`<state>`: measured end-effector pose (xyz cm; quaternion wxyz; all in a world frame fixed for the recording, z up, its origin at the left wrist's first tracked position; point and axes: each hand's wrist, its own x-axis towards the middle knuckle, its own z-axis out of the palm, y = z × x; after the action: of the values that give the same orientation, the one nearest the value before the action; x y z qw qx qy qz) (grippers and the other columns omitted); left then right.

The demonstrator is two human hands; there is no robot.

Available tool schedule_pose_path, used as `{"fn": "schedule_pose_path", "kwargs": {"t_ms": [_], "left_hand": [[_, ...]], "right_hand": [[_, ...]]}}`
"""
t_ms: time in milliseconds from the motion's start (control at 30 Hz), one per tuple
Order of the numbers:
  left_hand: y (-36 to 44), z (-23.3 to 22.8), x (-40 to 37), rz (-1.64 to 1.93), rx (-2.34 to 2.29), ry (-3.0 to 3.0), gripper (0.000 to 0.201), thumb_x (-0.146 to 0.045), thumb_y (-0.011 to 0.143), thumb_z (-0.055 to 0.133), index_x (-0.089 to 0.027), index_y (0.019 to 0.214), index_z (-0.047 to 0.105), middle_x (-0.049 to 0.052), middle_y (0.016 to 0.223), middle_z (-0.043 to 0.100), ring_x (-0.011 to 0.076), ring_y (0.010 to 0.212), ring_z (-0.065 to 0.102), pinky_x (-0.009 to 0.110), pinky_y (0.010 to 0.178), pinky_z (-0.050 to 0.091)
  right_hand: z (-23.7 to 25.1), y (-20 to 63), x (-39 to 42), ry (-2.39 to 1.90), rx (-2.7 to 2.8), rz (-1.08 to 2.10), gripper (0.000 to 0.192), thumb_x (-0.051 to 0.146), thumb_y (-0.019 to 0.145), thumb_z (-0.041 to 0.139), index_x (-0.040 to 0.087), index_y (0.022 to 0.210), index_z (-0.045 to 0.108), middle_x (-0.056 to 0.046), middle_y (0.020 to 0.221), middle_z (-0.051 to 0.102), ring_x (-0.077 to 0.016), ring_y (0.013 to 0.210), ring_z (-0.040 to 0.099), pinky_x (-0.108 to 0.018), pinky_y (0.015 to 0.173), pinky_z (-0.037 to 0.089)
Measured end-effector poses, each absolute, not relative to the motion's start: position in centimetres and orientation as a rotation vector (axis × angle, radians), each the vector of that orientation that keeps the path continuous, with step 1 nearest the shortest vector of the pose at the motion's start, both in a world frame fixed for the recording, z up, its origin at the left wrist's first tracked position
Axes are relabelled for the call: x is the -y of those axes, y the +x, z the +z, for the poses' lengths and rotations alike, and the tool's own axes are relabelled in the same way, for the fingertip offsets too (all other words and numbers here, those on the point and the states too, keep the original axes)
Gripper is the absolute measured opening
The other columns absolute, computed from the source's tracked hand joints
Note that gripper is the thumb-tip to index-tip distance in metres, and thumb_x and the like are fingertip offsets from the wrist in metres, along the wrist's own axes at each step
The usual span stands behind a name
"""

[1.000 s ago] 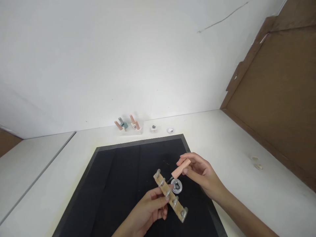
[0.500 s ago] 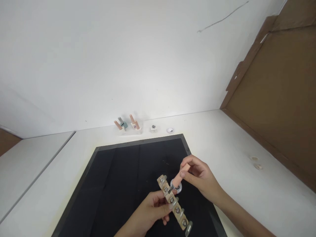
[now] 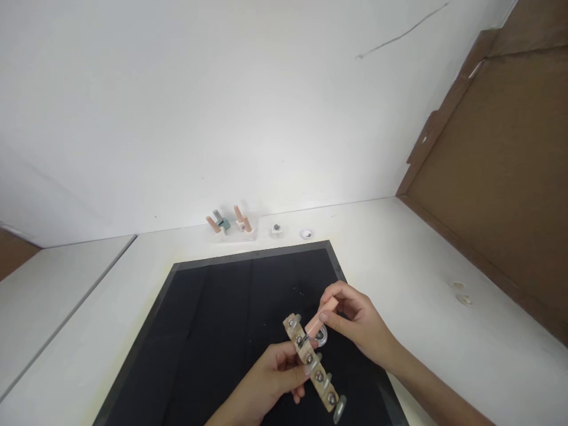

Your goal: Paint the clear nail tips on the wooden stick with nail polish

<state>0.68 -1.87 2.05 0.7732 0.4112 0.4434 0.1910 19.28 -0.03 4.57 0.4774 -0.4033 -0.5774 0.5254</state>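
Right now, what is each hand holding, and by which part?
Left hand holds the wooden strip of metal hooks near its middle. Right hand pinches the pink-handled tool by its handle's upper end, tip at the strip.

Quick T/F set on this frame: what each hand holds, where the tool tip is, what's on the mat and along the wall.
1. The left hand holds the wooden strip with metal screws. True.
2. The right hand is empty. False: it grips a pink-handled screwdriver.
3. The screwdriver tip is at a screw near the strip's upper end. True.
4. The hands work above a white cloth. False: they are over a black mat.
5. Small parts stand by the wall, beyond the mat. True.
6. The strip lies flat on the mat. False: the left hand holds it up.
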Motion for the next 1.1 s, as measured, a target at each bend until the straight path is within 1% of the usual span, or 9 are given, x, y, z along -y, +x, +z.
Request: {"fn": "schedule_pose_path", "kwargs": {"t_ms": [200, 367, 600, 733, 867, 1000, 1100], "left_hand": [[0.69, 2.34, 1.91, 0.416, -0.99, 0.879, 0.046, -0.044, 0.06, 0.074, -0.013, 0.093, 0.066, 0.0, 0.073, 0.055, 0.0056, 0.052, 0.044, 0.021, 0.052, 0.037], [0.67, 2.11, 1.86, 0.414, -0.983, 0.88, 0.045, -0.044, 0.06, 0.074, -0.013, 0.093, 0.066, 0.0, 0.073, 0.055, 0.005, 0.051, 0.043, 0.021, 0.051, 0.036], [0.5, 1.69, 1.96, 0.416, -0.977, 0.873, 0.047, -0.043, 0.06, 0.074, -0.013, 0.097, 0.066, -0.001, 0.072, 0.054, 0.0047, 0.051, 0.043, 0.021, 0.051, 0.036], [0.51, 1.87, 1.92, 0.415, -0.97, 0.881, 0.048, -0.041, 0.062, 0.073, -0.014, 0.1, 0.065, -0.001, 0.074, 0.055, 0.005, 0.051, 0.044, 0.021, 0.051, 0.037], [0.55, 2.06, 1.91, 0.416, -0.982, 0.878, 0.048, -0.042, 0.061, 0.074, -0.014, 0.1, 0.066, 0.0, 0.074, 0.055, 0.0055, 0.052, 0.044, 0.022, 0.052, 0.037], [0.53, 2.0, 1.92, 0.423, -0.968, 0.878, 0.049, -0.043, 0.061, 0.074, -0.014, 0.1, 0.066, 0.0, 0.073, 0.055, 0.0058, 0.051, 0.044, 0.022, 0.051, 0.036], [0.52, 1.92, 1.92, 0.417, -0.978, 0.888, 0.046, -0.043, 0.061, 0.073, -0.013, 0.095, 0.067, 0.0, 0.072, 0.055, 0.0057, 0.051, 0.044, 0.022, 0.051, 0.036]], "right_hand": [[4.85, 19.35, 0.0, -1.017, 1.42, 1.261, 0.009, 0.023, 0.083, 0.058, 0.022, 0.081, 0.049, 0.002, 0.066, 0.064, -0.0143, 0.063, 0.058, -0.027, 0.06, 0.043], [4.99, 19.45, -0.04, -1.027, 1.445, 1.234, 0.009, 0.022, 0.084, 0.056, 0.023, 0.081, 0.047, 0.002, 0.06, 0.064, -0.0169, 0.063, 0.059, -0.03, 0.061, 0.043], [5.1, 19.58, -0.15, -1.001, 1.428, 1.218, 0.009, 0.021, 0.084, 0.056, 0.023, 0.081, 0.048, 0.001, 0.063, 0.066, -0.0164, 0.065, 0.059, -0.03, 0.064, 0.044], [4.92, 19.62, -0.18, -0.981, 1.43, 1.239, 0.009, 0.026, 0.083, 0.059, 0.022, 0.081, 0.051, 0.0, 0.071, 0.065, -0.0156, 0.066, 0.059, -0.028, 0.061, 0.044], [4.84, 19.59, -0.1, -1.008, 1.446, 1.25, 0.009, 0.027, 0.082, 0.059, 0.022, 0.082, 0.052, 0.0, 0.072, 0.063, -0.0149, 0.065, 0.056, -0.027, 0.058, 0.043], [4.93, 19.54, -0.06, -1.035, 1.443, 1.236, 0.007, 0.024, 0.083, 0.057, 0.022, 0.081, 0.051, 0.0, 0.07, 0.062, -0.0148, 0.063, 0.055, -0.027, 0.059, 0.042], [4.97, 19.54, -0.08, -1.053, 1.43, 1.207, 0.008, 0.022, 0.083, 0.057, 0.022, 0.08, 0.049, 0.001, 0.065, 0.064, -0.0158, 0.063, 0.056, -0.028, 0.06, 0.042]]}}
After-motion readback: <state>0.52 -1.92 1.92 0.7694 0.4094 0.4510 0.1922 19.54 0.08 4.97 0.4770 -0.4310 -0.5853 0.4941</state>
